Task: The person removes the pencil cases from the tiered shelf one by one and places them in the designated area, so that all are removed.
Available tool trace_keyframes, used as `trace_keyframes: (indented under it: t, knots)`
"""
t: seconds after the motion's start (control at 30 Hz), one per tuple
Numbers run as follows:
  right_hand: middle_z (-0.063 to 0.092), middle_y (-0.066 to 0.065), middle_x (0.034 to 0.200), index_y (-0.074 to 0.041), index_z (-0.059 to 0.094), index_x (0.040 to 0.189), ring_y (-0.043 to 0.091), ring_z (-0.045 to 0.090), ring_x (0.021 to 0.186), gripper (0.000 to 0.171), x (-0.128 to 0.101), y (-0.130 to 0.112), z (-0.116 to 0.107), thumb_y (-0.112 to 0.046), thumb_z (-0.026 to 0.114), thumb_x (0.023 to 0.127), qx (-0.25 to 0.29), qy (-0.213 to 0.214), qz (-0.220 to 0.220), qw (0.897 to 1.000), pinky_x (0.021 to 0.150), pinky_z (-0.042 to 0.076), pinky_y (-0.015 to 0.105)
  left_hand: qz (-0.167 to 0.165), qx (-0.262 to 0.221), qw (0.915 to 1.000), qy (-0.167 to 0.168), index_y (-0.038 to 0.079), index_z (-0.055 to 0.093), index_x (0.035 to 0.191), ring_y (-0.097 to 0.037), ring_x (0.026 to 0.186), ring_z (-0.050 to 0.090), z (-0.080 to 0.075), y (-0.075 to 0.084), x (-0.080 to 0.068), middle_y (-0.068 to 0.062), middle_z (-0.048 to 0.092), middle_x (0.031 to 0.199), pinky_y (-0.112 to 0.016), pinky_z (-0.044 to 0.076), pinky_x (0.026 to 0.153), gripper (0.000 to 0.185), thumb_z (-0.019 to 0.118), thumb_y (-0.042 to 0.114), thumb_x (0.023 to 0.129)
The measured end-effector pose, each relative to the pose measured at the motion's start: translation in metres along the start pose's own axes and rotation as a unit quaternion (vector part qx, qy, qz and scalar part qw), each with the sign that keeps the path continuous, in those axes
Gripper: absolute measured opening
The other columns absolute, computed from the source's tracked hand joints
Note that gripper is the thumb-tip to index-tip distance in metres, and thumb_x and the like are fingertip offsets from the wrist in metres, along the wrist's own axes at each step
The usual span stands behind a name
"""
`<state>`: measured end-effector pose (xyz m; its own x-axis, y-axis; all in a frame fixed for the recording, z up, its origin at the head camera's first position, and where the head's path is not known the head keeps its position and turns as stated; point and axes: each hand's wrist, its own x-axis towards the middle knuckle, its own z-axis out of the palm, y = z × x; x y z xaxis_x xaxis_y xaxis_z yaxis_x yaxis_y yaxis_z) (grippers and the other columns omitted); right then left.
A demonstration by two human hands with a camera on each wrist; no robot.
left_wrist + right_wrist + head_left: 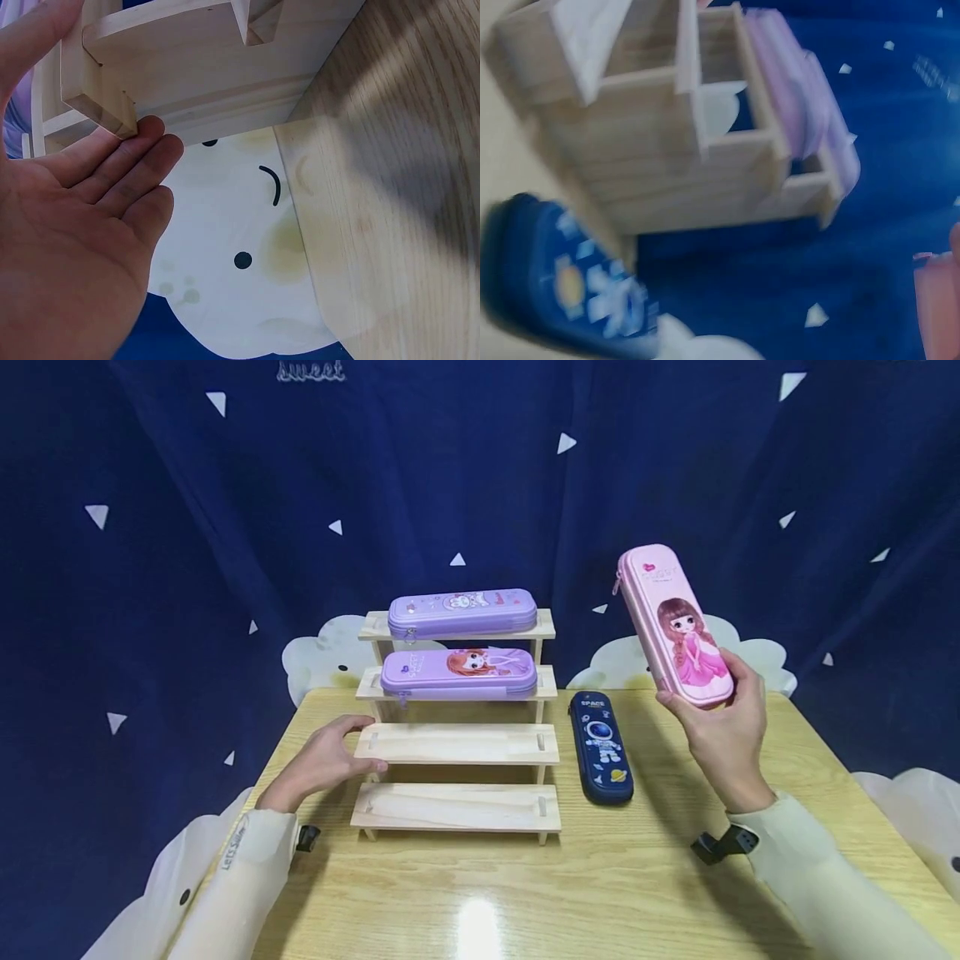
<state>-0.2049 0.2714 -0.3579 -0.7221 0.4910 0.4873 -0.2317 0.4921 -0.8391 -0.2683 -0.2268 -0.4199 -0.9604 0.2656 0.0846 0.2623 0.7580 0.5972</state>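
Note:
My right hand (716, 710) grips the lower end of a pink pencil case (673, 625) with a girl picture and holds it tilted in the air, right of the stepped wooden rack (457, 745). My left hand (330, 758) rests with straight fingers (142, 161) against the rack's left end, at the third step. Two purple pencil cases lie on the rack, one (462, 612) on the top step and one (459, 672) on the second. A dark blue space pencil case (601, 747) lies on the table just right of the rack, and shows blurred (562, 289) in the right wrist view.
The two lower steps of the rack hold nothing. The yellow wooden table (637, 868) stands before a dark blue curtain (187, 527) with white cloud cushions (232, 255) at its edges.

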Motion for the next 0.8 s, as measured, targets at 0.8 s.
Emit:
trace_keyframes:
  t: [0.8]
  knots:
    - [0.034,0.021,0.141,-0.007,0.022,0.147,0.035,0.037,0.124,0.1,-0.053,0.12,0.005,-0.037,0.08,0.072,-0.138,-0.087,0.187,0.969,0.11,0.029,0.052,-0.001,-0.004,1.0,-0.004,0.014,0.051,0.129,-0.029,0.129,0.045,0.0,-0.002,0.001,-0.008,0.053,0.134,-0.049,0.037,0.106,0.088,0.08,0.059,0.059]
